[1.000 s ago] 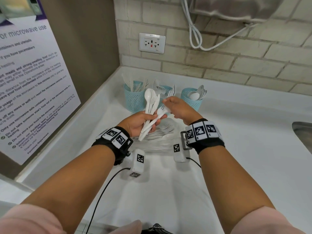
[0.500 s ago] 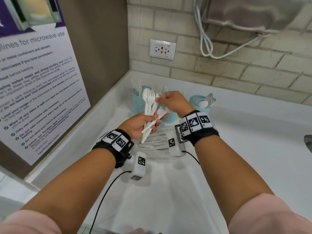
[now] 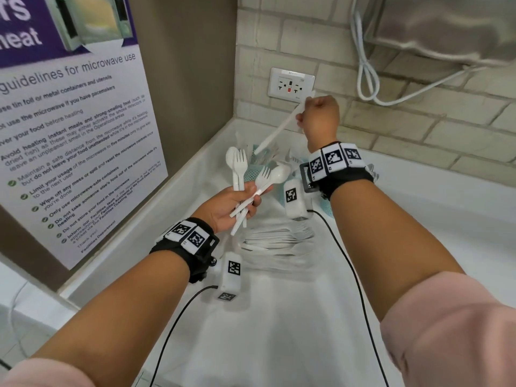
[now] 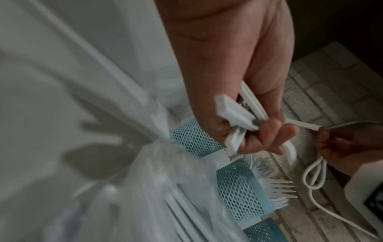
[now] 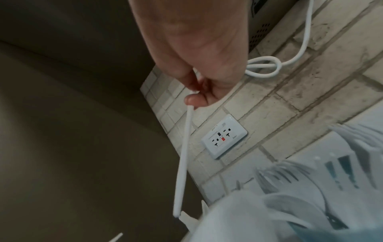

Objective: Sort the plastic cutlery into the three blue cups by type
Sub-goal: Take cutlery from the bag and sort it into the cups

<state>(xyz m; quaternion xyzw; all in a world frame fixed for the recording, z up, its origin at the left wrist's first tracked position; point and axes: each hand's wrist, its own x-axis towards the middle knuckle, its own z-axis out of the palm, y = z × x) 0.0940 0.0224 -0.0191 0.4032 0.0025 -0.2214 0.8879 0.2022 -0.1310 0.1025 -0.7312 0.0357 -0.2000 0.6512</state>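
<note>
My right hand [image 3: 318,115] is raised in front of the wall socket and pinches the top end of a white plastic knife [image 3: 276,132]. The knife slants down to the left, its low end just above the left blue mesh cup [image 3: 249,174]. In the right wrist view the knife [image 5: 183,155] hangs from my fingertips [image 5: 196,100]. My left hand [image 3: 237,203] grips a bundle of white spoons and forks [image 3: 240,169] by the handles. In the left wrist view the middle cup [image 4: 238,188] holds forks [image 4: 277,185]. The right cup is mostly hidden behind my right wrist.
A heap of white cutlery in a clear plastic bag [image 3: 276,244] lies on the white counter [image 3: 279,331] before the cups. A poster [image 3: 69,135] covers the left wall. A socket [image 3: 290,83] and a looped white cable [image 3: 368,79] are on the brick wall.
My right hand drew a knife out of the bundle and lifted it up and back above the left cup. The left hand kept its grip on the other pieces.
</note>
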